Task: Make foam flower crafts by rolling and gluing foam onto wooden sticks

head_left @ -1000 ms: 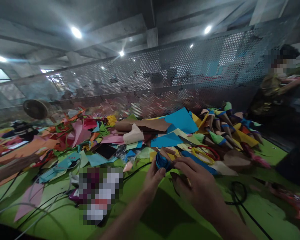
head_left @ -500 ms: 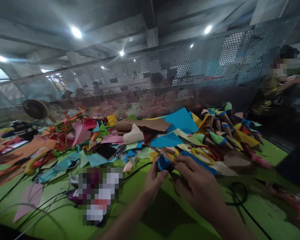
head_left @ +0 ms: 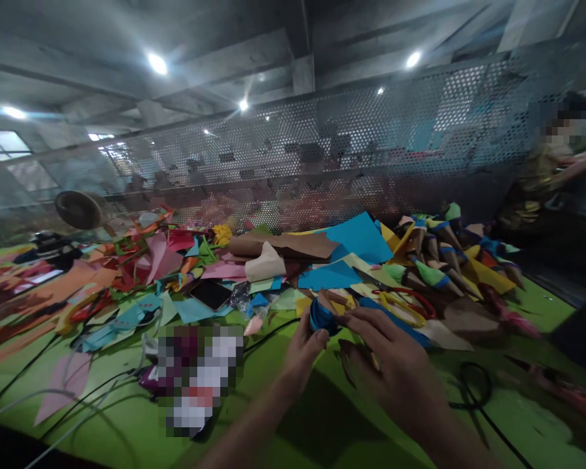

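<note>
Between finger and thumb, my left hand (head_left: pixel 300 355) grips a rolled blue piece (head_left: pixel 322 317) that looks like paper or felt, with layered folds. My right hand (head_left: pixel 390 352) meets it from the right, fingertips pinched at its edge. What exactly those fingertips grip is partly hidden. Just beyond the hands lie blue sheets (head_left: pixel 329 275) and scissors with yellow handles (head_left: pixel 403 309). A red-handled tool (head_left: pixel 422 299) lies partly behind these scissors.
A green table (head_left: pixel 254 404) carries heaps of coloured scraps (head_left: pixel 161 254), a phone (head_left: pixel 211 295), and black cable (head_left: pixel 488 391). Brown cone shapes (head_left: pixel 449 244) are piled at right. A perforated metal screen (head_left: pixel 283 169) stands behind; a person (head_left: pixel 542 176) sits far right.
The blue piece has turned in my fingers and shows more of its wound side. Both hands stay close together. The whole view has shifted slightly.
</note>
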`<action>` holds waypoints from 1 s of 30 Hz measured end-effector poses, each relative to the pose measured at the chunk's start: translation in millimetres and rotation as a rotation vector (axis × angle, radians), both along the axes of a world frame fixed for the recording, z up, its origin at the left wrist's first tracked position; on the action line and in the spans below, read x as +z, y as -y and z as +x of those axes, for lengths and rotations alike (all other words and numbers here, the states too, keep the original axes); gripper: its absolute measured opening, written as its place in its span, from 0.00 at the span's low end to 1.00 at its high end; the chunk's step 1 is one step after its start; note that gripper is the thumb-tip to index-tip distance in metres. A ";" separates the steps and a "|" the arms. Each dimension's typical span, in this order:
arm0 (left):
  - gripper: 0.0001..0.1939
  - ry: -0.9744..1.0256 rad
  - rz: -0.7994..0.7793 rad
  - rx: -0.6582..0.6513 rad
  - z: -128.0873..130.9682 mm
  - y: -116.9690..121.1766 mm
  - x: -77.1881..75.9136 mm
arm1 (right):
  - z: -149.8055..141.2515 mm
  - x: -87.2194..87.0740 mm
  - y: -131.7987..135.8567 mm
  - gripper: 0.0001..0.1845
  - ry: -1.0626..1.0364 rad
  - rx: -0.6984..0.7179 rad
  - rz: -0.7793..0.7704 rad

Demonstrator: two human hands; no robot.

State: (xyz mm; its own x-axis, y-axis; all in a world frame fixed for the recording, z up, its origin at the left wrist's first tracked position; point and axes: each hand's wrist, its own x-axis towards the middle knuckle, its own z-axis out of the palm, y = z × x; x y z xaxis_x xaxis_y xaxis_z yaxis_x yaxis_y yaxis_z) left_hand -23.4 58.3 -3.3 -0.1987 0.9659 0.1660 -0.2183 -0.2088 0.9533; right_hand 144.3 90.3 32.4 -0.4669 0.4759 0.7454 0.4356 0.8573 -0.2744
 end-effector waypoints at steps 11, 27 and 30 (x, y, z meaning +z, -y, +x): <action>0.34 0.007 0.028 -0.025 -1.1 -1.0 -0.1 | -1.0 2.5 0.7 0.15 0.014 0.040 -0.031; 0.35 0.038 -0.014 -0.025 0.6 2.3 6.3 | 0.9 5.1 -1.0 0.12 -0.009 0.098 -0.168; 0.37 0.048 -0.028 -0.018 0.3 2.0 7.7 | 1.2 6.5 -1.5 0.15 -0.012 0.091 -0.164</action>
